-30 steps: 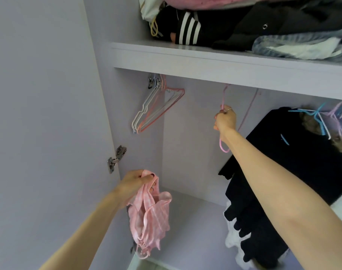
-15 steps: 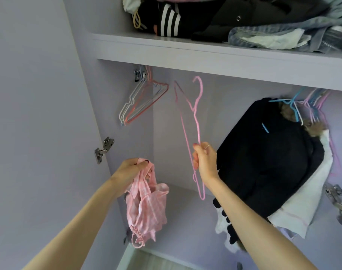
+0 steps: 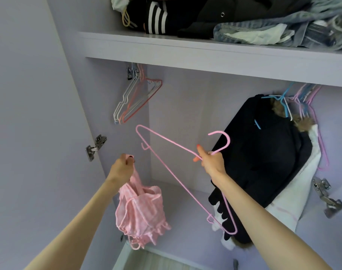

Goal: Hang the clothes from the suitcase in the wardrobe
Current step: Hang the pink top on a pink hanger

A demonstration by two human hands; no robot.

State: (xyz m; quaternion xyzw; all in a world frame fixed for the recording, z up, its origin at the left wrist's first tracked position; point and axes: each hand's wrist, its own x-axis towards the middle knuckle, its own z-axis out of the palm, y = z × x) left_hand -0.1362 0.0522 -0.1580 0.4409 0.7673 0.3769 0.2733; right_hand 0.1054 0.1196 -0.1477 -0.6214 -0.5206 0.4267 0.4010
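No readable writing showed — only three white stripes on a black garment (image 3: 156, 20) folded on the upper shelf (image 3: 205, 55). The right hand (image 3: 212, 162) gripped a thin pink wire hanger (image 3: 178, 177) at its neck, tilted in front of the wardrobe. The left hand (image 3: 121, 169) clutched a bunched, ruffled pink checked garment (image 3: 140, 213) by its straps, hanging near the left wall — bare wire hangers (image 3: 137, 102) hung above
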